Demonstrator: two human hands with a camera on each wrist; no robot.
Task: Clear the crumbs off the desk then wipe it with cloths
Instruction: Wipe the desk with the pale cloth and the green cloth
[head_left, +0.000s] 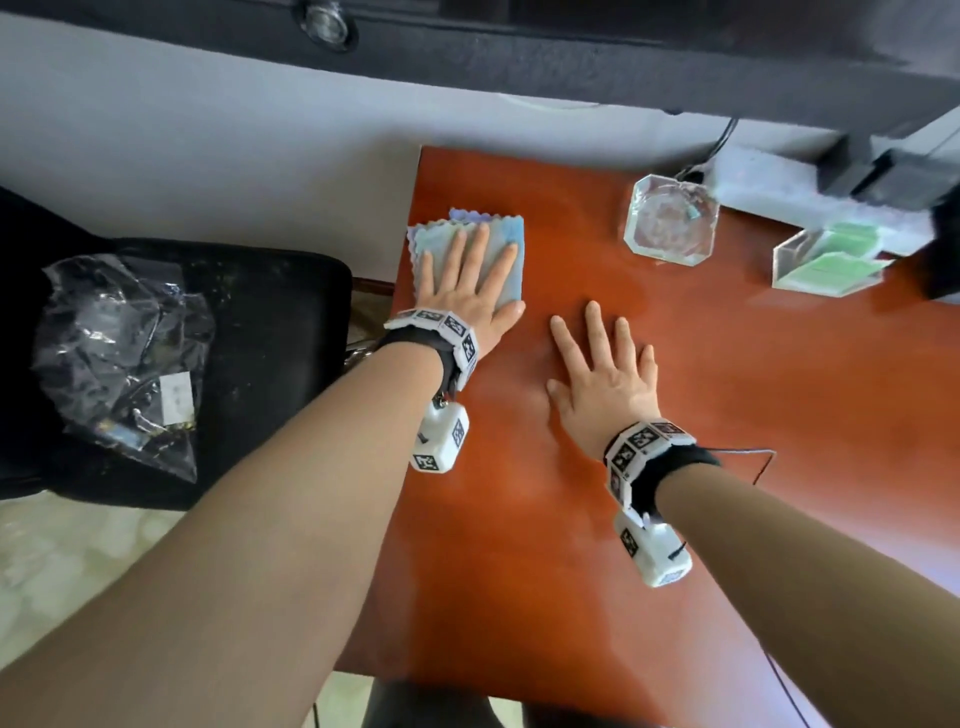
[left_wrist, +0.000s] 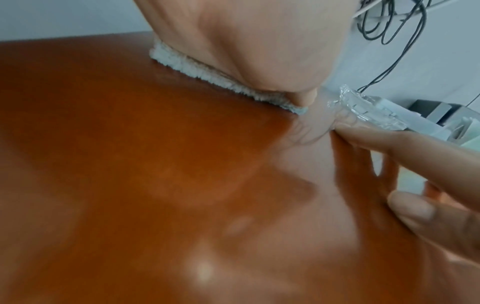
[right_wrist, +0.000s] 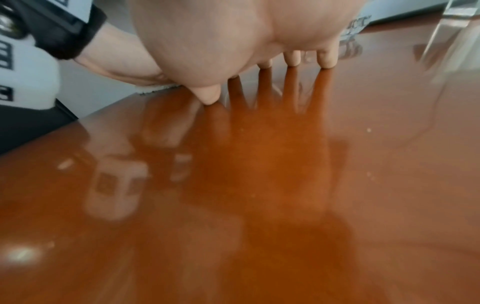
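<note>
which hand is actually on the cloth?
The left hand: it presses flat, fingers spread, on the pale blue cloth at the desk's far left corner. The right hand lies flat on bare wood with nothing under it.

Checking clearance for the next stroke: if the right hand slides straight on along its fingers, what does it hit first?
Probably the glass ashtray. The right hand lies flat on the desk, fingers pointing up and slightly right toward it, with bare desk between. The line may pass just left of it; depth is unclear.
</note>
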